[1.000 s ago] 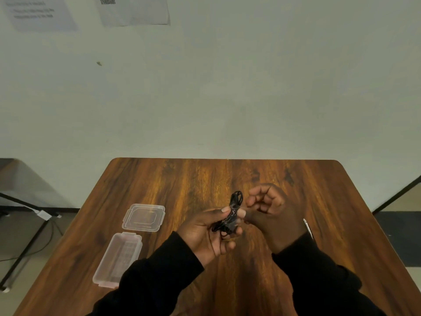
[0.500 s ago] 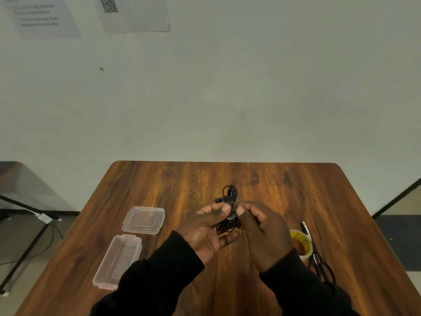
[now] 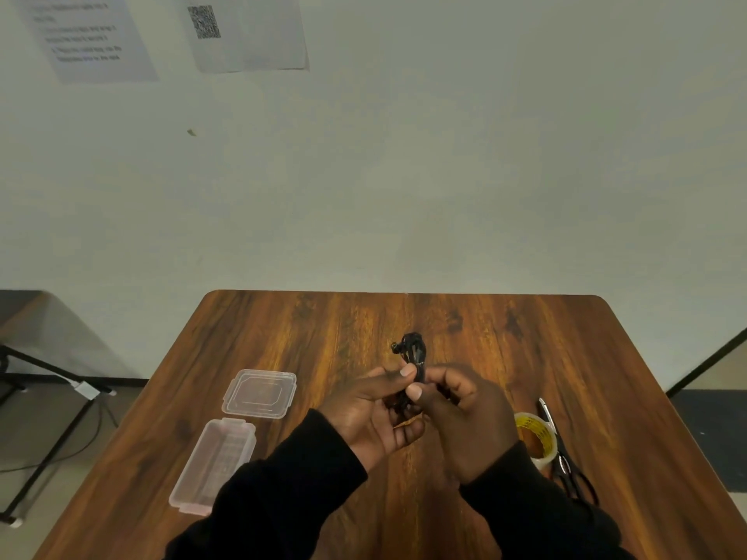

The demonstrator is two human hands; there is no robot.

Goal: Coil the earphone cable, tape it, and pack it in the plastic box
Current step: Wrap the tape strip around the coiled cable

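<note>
The coiled black earphone cable stands upright above the middle of the wooden table, its top loop sticking out over my fingers. My left hand pinches the bundle from the left with thumb and fingers. My right hand pinches it from the right, thumb tip against the middle of the coil. The lower part of the cable is hidden between the hands. The open clear plastic box lies at the left, its separate lid just beyond it. A roll of tape sits right of my right wrist.
Black-handled scissors lie beside the tape roll near the table's right side. The table ends at a pale wall with two paper sheets. A black stand with a cable is on the floor at the left.
My right hand has closed back onto the cable bundle from the right, uncovering the tape roll and scissors. The bundle now stands more upright and slightly farther from me.
</note>
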